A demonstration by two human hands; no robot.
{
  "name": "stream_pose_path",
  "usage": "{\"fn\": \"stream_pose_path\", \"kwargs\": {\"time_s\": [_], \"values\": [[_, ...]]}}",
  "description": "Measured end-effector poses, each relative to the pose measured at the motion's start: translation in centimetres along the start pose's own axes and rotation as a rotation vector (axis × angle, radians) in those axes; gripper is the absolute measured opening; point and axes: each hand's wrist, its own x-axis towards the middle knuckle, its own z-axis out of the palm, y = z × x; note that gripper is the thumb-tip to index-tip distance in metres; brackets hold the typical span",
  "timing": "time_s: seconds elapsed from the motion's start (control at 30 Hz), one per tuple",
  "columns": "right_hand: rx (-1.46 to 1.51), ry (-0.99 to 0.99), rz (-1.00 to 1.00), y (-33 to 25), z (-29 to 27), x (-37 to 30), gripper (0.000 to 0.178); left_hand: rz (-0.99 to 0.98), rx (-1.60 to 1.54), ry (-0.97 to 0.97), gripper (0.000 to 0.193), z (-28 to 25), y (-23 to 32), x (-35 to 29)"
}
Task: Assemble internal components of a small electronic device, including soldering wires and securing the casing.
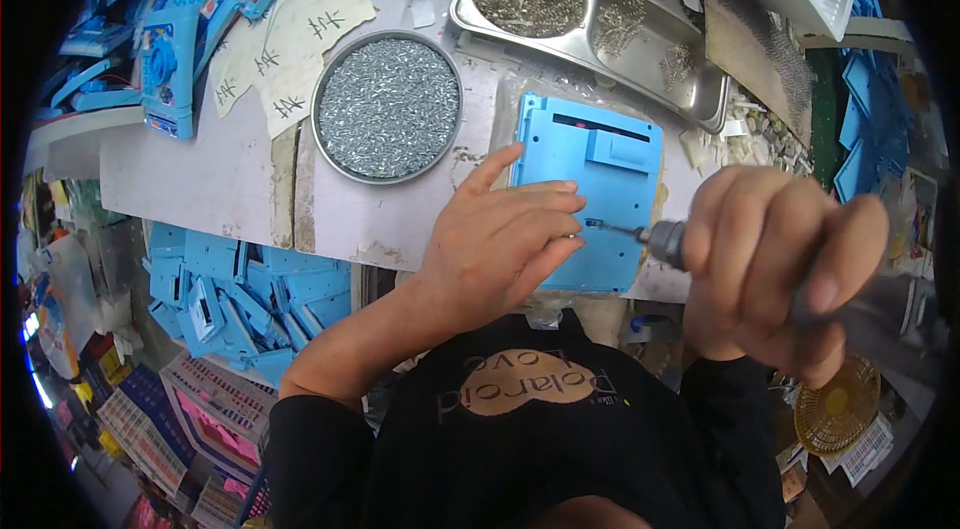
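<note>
A light-blue plastic casing [555,144] lies flat on the worktable in front of me, with a dark slot, a raised block and small holes. My left hand [485,244] rests over its left side, fingers stretched out and apart. In my right hand [765,254] is a powered screwdriver [665,241], my fingers wrapped round its body. The bit points left and its tip meets the casing at a small opening near the left fingertips. Whether a screw sits under the tip is too small to tell. Much of the tool's body is hidden by my hand.
A round dish [388,107] of silver screws stands left of the casing. Behind it, a steel compartment tray [715,94] holds small metal parts. Blue casings [225,304] pile up at left, with assembled blue units [170,69] at the far left. A yellow fan [838,407] is at lower right.
</note>
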Motion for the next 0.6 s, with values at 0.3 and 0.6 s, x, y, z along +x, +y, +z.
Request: {"fn": "stream_pose_path", "kwargs": {"time_s": [0.3,0.6], "values": [[0.029,-0.005,0.017,2.2,3.0,0.5,0.026,-0.015,0.014,0.097,0.021,-0.7,-0.7,-0.9],[-0.091,-0.006,-0.115,5.7,0.7,4.6,0.015,-0.237,0.697,0.245,0.022,-8.2,-5.2,0.2]]}}
